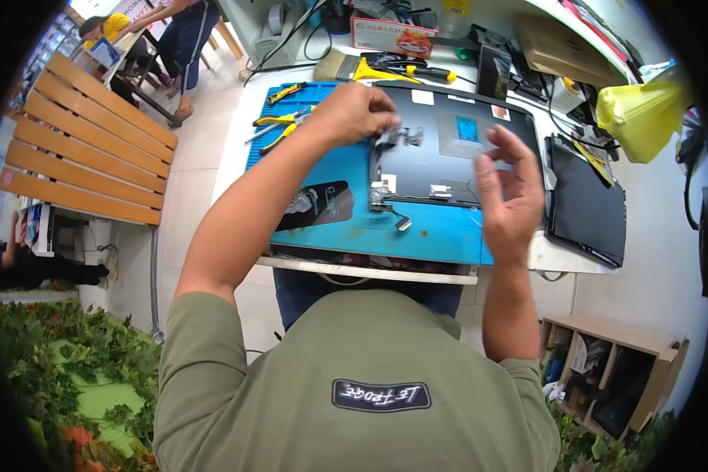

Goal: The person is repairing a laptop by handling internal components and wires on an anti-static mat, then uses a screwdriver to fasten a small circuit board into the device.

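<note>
While the dark laptop lid panel [456, 149] lies flat on the blue work mat [346, 212], its long axis running from nine to three o'clock, the left hand [354, 112] sits at the panel's near-left corner, right over the metal hinge bracket [393, 138]. That hand is the nearer one: its fingers are curled shut, and they appear to pinch the bracket or a small part at it, though the contact itself is hidden. The bracket lies at about four o'clock from the knuckles. The left forearm rises steeply from seven o'clock, elbow bent. The right hand [511, 197] hovers above the panel's lower right edge, palm turned inward, fingers spread and holding nothing. Yellow-handled pliers [279, 126] rest on the mat at nine o'clock.
</note>
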### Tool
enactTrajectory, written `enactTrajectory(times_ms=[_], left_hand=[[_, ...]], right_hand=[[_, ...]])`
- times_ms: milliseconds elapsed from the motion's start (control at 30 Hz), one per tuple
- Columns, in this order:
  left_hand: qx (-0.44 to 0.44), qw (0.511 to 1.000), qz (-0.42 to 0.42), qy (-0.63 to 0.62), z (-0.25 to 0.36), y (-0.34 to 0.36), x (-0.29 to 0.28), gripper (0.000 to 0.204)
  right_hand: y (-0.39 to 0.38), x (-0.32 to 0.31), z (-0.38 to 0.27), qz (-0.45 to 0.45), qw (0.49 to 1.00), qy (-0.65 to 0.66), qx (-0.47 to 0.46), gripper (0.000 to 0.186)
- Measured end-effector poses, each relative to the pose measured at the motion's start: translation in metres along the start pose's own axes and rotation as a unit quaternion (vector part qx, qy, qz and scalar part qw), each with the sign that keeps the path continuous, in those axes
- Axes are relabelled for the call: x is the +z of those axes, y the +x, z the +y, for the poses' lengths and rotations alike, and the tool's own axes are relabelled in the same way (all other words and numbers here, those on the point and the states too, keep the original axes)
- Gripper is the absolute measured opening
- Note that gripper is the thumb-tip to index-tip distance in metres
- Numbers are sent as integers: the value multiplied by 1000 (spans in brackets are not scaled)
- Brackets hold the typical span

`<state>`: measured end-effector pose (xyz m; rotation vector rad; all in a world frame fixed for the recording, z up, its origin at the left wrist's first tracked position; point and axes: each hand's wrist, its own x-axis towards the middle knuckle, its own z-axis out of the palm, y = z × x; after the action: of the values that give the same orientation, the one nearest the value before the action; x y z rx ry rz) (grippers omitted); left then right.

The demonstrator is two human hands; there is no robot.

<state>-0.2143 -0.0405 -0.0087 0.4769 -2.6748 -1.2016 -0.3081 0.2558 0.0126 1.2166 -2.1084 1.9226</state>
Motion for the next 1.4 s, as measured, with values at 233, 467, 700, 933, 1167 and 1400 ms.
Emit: enactTrajectory(times_ms=[233, 467, 700, 933, 1167, 1400], left_hand=[[-19, 985, -59, 162, 5, -149, -99, 90], [-95, 977, -23, 192, -16, -210, -71, 102], [-181, 969, -81, 145, -20, -198, -73, 100], [-182, 960, -115, 180, -9, -186, -76, 91], [-169, 974, -134, 63, -24, -185, -88, 72], [-235, 950, -95, -181, -82, -200, -97, 40]], right_hand=[[-34, -145, 51, 82, 987, -100, 92, 41], [-57, -103, 15, 22, 994, -44, 102, 40], [-27, -50, -8, -113, 992, -45, 14, 39], [-39, -57, -6, -141, 987, -62, 50, 37], [-51, -52, -7, -149, 984, -43, 92, 35], [-43, -84, 7, -91, 988, -56, 109, 36]])
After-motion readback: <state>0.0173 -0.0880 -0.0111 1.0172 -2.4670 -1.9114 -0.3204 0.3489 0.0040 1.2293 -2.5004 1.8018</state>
